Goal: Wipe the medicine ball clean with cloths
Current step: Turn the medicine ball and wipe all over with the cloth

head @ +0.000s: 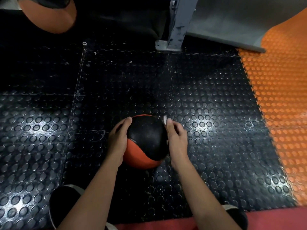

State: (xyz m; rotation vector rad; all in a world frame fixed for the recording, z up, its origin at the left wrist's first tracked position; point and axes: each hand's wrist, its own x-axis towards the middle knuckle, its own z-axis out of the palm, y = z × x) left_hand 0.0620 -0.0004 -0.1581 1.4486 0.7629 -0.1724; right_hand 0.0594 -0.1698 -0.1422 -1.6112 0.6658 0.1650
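The ball (147, 135) sits between the two hands (round, so no long axis to mind); the left hand (117, 140) cups its left flank, fingers curved round it; the right hand (177, 138) holds a white cloth (165, 120) against its right flank; the black top lies just inward of that hand, probably next to be wiped.

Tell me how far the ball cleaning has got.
Done: cannot tell; no part of the medicine ball looks plainly cleaner. In hand: the left hand grips its left side, the right hand pinches a white cloth against its right side. Left: the black top and orange front, which the cloth is not touching.
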